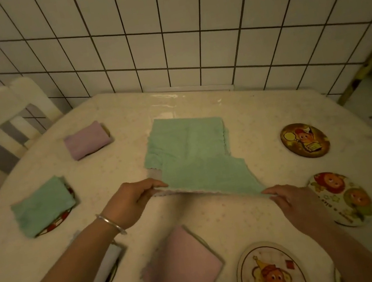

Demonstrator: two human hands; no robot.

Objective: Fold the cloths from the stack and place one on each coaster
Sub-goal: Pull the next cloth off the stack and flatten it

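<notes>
Two hands work the green cloth (pixel 200 170) at the middle of the tabletop (pixel 250 114). My left hand (pixel 131 202) pinches the near-left corner between thumb and fingers, and my right hand (pixel 295 203) pinches the near-right corner, so the near edge is lifted while the far half lies flat on the stack (pixel 186 135). A pale pinkish layer peeks out under that lifted edge. A bangle (pixel 110 223) sits on my left wrist.

I count three bare coasters: a dark round one (pixel 304 139) far right, an oval one with cartoon faces (pixel 342 199) just beside my right hand, and a round one with a cartoon figure (pixel 270 272) at the near edge. The oval one carries some lettering, too blurred for me to read.

I count four folded cloths already set down: a purple one (pixel 86 139) far left, a green one (pixel 44 208) with a red-rimmed coaster (pixel 59 219) showing beneath it, a pink one (pixel 185 267) near me, and a pale one (pixel 101 275) partly hidden by my left forearm. Coaster edges show under each.

A white chair (pixel 2 118) stands at the left, and a tiled wall (pixel 185 29) rises behind.
</notes>
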